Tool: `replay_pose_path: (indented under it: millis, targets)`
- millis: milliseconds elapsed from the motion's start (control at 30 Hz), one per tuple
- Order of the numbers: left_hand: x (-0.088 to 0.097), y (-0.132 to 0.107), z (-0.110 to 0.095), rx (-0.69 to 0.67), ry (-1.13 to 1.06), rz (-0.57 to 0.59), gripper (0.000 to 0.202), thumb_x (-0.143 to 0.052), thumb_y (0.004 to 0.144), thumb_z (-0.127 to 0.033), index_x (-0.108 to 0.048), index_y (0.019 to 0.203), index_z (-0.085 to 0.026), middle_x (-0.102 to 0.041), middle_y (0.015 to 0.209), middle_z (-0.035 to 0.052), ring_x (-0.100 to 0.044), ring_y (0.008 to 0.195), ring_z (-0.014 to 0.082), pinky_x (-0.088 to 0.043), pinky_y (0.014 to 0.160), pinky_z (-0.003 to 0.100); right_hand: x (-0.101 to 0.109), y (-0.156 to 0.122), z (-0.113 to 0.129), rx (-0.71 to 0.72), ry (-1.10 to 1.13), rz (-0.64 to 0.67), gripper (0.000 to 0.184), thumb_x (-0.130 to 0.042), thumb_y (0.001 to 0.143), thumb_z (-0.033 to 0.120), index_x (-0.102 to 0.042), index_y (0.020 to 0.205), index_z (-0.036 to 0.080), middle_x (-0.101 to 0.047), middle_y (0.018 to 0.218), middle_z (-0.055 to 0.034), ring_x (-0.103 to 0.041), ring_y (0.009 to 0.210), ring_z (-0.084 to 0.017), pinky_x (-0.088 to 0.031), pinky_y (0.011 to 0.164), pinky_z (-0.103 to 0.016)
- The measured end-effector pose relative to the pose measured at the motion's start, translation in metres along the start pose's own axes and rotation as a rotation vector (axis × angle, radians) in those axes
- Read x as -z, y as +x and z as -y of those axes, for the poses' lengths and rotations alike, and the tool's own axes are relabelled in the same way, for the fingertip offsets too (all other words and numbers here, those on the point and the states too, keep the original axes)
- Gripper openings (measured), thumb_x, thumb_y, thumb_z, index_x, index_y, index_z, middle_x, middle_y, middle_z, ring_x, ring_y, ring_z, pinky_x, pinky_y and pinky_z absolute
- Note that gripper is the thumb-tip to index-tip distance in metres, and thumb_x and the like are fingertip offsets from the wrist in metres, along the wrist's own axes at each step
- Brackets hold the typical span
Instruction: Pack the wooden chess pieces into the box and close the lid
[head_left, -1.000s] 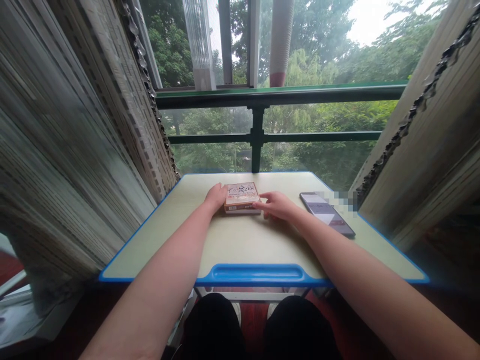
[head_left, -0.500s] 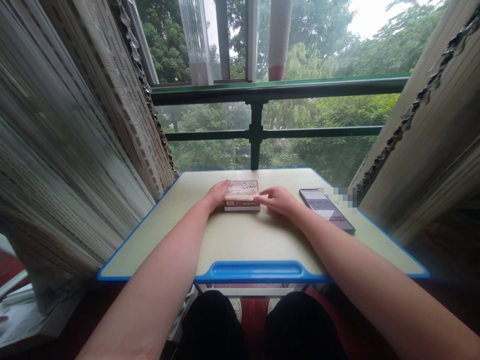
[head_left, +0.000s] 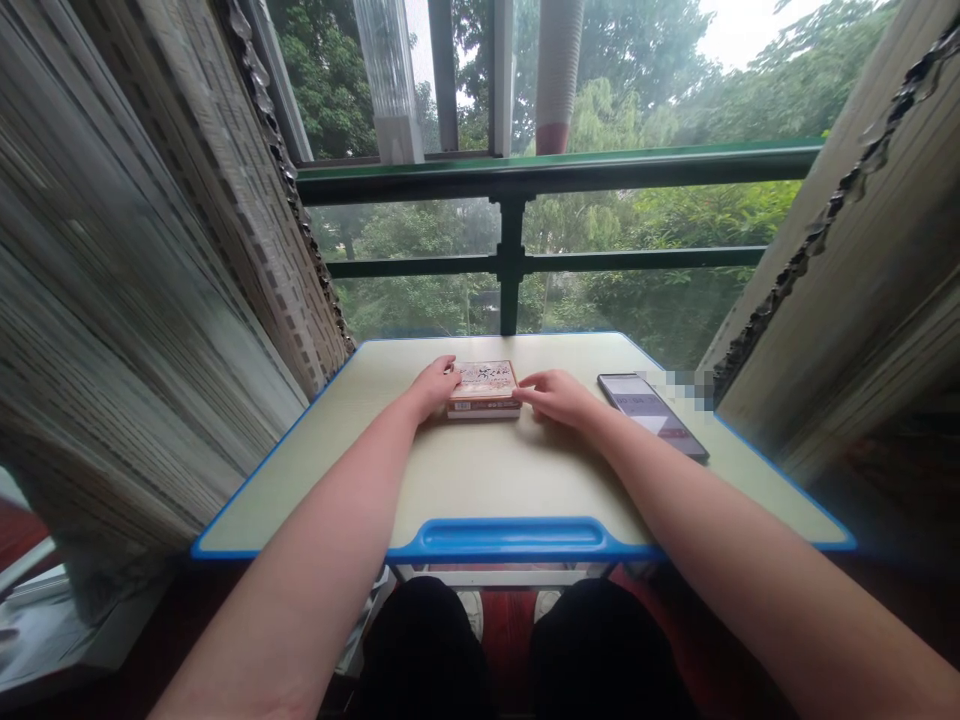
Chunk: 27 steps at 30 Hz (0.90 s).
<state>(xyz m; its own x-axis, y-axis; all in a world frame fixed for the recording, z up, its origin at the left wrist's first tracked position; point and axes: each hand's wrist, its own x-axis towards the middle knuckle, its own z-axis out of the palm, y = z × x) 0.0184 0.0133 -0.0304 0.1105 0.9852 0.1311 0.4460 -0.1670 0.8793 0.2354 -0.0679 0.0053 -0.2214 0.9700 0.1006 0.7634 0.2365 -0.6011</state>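
A small thick book (head_left: 484, 386) with a tan and red cover lies flat near the far middle of a pale desk (head_left: 495, 470) edged in blue. My left hand (head_left: 435, 384) rests against the book's left side, fingers curled over its edge. My right hand (head_left: 559, 396) touches the book's right side with its fingertips, fingers slightly apart. Both forearms stretch across the desk from the near edge.
A dark phone (head_left: 651, 414) lies on the desk to the right of my right hand. Curtains (head_left: 150, 270) hang close on both sides. A green railing (head_left: 540, 170) and window stand behind the desk. A blue groove (head_left: 514, 537) runs along the near edge.
The view has tilted slightly. My left hand's fingers have crept further onto the book's top left corner; my right hand has stayed at the book's right side.
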Motion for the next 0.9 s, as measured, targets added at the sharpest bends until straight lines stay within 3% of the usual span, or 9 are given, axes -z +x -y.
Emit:
replay_pose_path:
  millis: [200,367,533,700,900]
  targets:
    - [0.001,-0.002,-0.002,-0.01,0.053,0.025,0.05,-0.052,0.071,-0.017,-0.053,0.121,-0.01,-0.051,0.13,0.0133,-0.049,0.116,0.0213,-0.035,0.097,0.027,0.001,0.003,-0.003,-0.01,-0.048,0.012,0.04,-0.05,0.078,0.045,-0.069,0.092,0.013,-0.059,0.049,-0.001,-0.056,0.05,-0.014,-0.039,0.053,-0.023]
    - [0.0,-0.005,-0.007,-0.006,0.063,0.018,0.047,-0.054,0.07,-0.016,-0.056,0.117,-0.011,-0.056,0.124,0.013,-0.053,0.11,0.0209,-0.039,0.093,0.027,0.002,0.005,-0.003,0.02,-0.129,-0.028,0.036,-0.054,0.075,0.044,-0.07,0.088,0.014,-0.067,0.074,-0.006,-0.059,0.066,-0.016,-0.04,0.06,-0.023]
    - [-0.001,-0.009,-0.012,-0.002,0.078,0.034,0.043,-0.051,0.069,-0.014,-0.059,0.112,-0.011,-0.061,0.116,0.013,-0.058,0.101,0.0219,-0.044,0.087,0.029,0.002,0.004,-0.003,0.025,-0.211,-0.02,0.035,-0.055,0.074,0.046,-0.068,0.086,0.016,-0.065,0.073,-0.0057,-0.057,0.067,-0.017,-0.039,0.06,-0.024]
    - [-0.001,-0.007,-0.009,-0.052,0.16,0.019,0.046,-0.05,0.07,-0.015,-0.057,0.115,-0.012,-0.058,0.12,0.0121,-0.056,0.106,0.0221,-0.041,0.092,0.03,0.002,0.003,-0.003,0.03,-0.222,-0.027,0.034,-0.054,0.074,0.047,-0.067,0.085,0.017,-0.065,0.075,-0.0056,-0.056,0.067,-0.016,-0.038,0.06,-0.024]
    - [-0.001,-0.004,-0.004,-0.174,0.426,0.017,0.045,-0.045,0.073,-0.017,-0.056,0.116,-0.01,-0.054,0.124,0.0134,-0.049,0.115,0.0226,-0.034,0.1,0.029,0.002,0.003,-0.003,0.052,-0.257,-0.009,0.034,-0.051,0.075,0.047,-0.064,0.074,0.016,-0.063,0.068,-0.0049,-0.052,0.062,-0.015,-0.033,0.054,-0.024]
